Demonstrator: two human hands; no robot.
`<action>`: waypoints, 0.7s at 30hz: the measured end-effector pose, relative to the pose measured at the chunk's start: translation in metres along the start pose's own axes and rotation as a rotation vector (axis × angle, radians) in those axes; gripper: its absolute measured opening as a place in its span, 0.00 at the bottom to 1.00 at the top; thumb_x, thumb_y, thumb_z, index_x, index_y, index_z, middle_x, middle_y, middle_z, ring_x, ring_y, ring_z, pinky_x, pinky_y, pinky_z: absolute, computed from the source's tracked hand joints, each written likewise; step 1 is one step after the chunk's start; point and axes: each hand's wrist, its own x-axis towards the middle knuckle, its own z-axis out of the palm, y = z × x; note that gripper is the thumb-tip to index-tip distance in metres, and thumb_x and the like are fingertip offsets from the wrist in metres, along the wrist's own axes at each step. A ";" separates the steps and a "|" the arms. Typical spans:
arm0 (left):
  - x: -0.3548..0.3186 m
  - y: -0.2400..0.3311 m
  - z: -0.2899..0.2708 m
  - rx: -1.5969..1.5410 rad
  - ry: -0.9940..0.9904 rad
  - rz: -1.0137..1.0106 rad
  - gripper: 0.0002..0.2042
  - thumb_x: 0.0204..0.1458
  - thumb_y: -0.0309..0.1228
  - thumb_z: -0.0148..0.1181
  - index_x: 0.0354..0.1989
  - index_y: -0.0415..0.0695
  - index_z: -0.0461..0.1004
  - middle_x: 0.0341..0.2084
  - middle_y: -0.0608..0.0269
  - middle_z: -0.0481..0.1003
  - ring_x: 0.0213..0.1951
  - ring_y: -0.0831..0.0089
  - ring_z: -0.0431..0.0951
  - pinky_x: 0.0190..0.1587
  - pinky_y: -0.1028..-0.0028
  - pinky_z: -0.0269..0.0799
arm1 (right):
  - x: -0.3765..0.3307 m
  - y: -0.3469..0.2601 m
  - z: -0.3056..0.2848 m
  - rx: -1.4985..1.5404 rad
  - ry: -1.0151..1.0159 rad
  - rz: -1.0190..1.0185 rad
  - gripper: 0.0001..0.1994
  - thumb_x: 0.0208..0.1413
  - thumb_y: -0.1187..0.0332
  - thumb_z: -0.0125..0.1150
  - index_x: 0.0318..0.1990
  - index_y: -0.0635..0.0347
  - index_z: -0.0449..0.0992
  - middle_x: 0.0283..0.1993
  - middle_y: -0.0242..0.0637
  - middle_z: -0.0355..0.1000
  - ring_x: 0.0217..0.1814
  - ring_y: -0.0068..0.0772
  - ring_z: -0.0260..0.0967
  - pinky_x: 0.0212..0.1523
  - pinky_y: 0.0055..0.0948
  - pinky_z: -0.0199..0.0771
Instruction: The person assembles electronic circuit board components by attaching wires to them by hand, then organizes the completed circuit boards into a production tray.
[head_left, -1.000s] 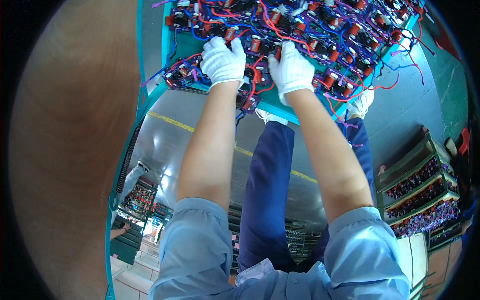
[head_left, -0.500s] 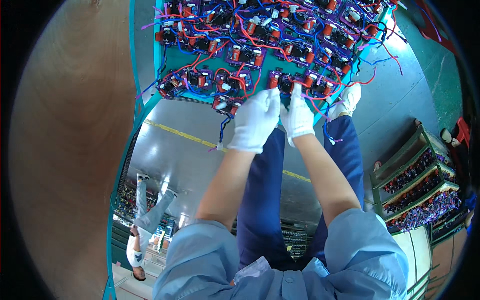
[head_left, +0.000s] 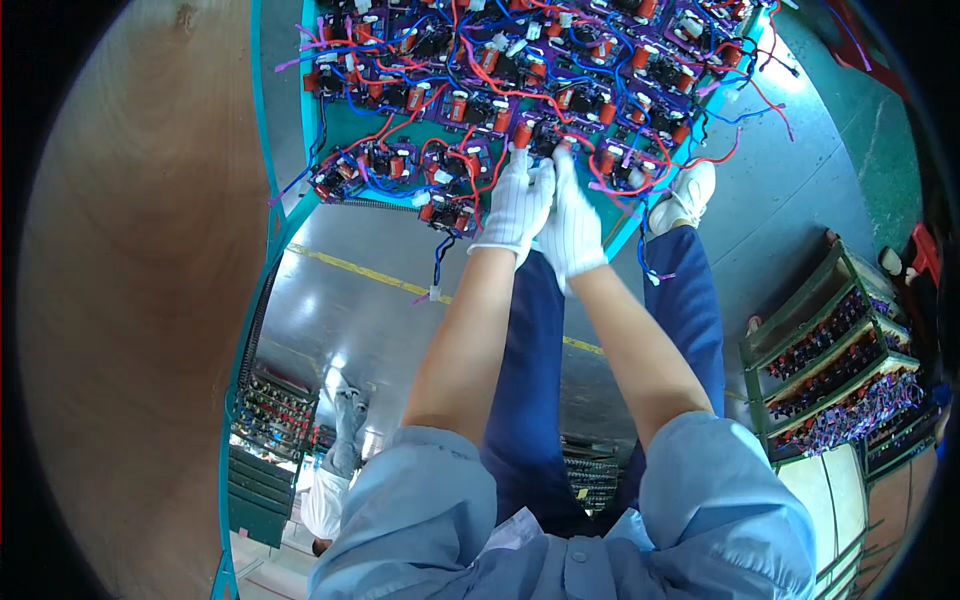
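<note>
Both my hands wear white striped gloves and meet at the near edge of a green-topped table with a turquoise rim (head_left: 622,238). Between their fingertips is a small purple circuit board (head_left: 545,137) carrying red cylinders and black parts. My left hand (head_left: 517,205) pinches its near left side by a red cylinder. On its near right side, my right hand (head_left: 572,222) has its fingers closed, with the thumbs hidden. A neighbouring board (head_left: 628,170) with looping red wires lies just right of my right hand. Left of my left hand, another board (head_left: 447,213) overhangs the rim.
Rows of similar boards (head_left: 480,108) with red, blue and purple wires cover the table beyond. A wooden panel (head_left: 140,300) fills the left side. A rack (head_left: 835,350) of boards stands at right. A person (head_left: 335,480) is on the floor at lower left.
Both hands have moved slightly up and left, with the board between them shifting farther onto the table. My right hand has turned. The person in the background has moved.
</note>
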 end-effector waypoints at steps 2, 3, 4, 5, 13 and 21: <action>-0.005 -0.013 0.002 0.036 0.162 0.105 0.28 0.51 0.40 0.48 0.57 0.35 0.53 0.42 0.41 0.68 0.45 0.57 0.70 0.47 0.68 0.65 | -0.032 0.015 -0.006 -0.090 -0.066 -0.152 0.25 0.45 0.68 0.54 0.54 0.54 0.58 0.42 0.47 0.69 0.44 0.45 0.67 0.42 0.35 0.68; -0.010 -0.004 0.011 0.088 0.193 0.124 0.26 0.51 0.38 0.48 0.55 0.33 0.55 0.42 0.43 0.69 0.46 0.58 0.70 0.47 0.68 0.65 | -0.037 0.053 -0.010 -0.182 0.000 -0.093 0.26 0.45 0.68 0.56 0.54 0.54 0.57 0.43 0.48 0.69 0.44 0.45 0.67 0.42 0.35 0.68; -0.011 0.001 0.016 0.077 0.187 0.124 0.26 0.51 0.38 0.48 0.55 0.33 0.55 0.42 0.43 0.69 0.46 0.58 0.70 0.47 0.68 0.65 | -0.041 0.079 -0.016 -0.266 0.062 -0.040 0.27 0.45 0.68 0.57 0.54 0.55 0.57 0.43 0.49 0.68 0.45 0.45 0.67 0.42 0.34 0.68; -0.013 0.000 0.015 0.035 0.167 0.024 0.24 0.52 0.36 0.48 0.54 0.34 0.56 0.41 0.49 0.70 0.43 0.65 0.71 0.45 0.73 0.66 | -0.038 0.070 -0.029 -0.074 0.140 0.153 0.27 0.44 0.67 0.58 0.54 0.56 0.57 0.44 0.49 0.67 0.45 0.45 0.67 0.42 0.34 0.68; -0.002 0.023 0.040 -0.163 0.135 -0.098 0.18 0.53 0.37 0.48 0.46 0.36 0.64 0.32 0.58 0.74 0.34 0.75 0.73 0.38 0.78 0.67 | 0.031 0.109 -0.065 0.233 0.245 0.041 0.13 0.51 0.66 0.50 0.44 0.55 0.68 0.35 0.38 0.67 0.34 0.37 0.68 0.33 0.28 0.68; -0.006 0.026 0.035 -0.110 0.134 -0.095 0.20 0.52 0.40 0.50 0.47 0.37 0.64 0.31 0.58 0.75 0.32 0.72 0.74 0.37 0.75 0.68 | 0.043 0.142 -0.054 -0.051 0.282 -0.102 0.14 0.51 0.70 0.45 0.46 0.52 0.68 0.32 0.43 0.71 0.30 0.45 0.69 0.29 0.36 0.68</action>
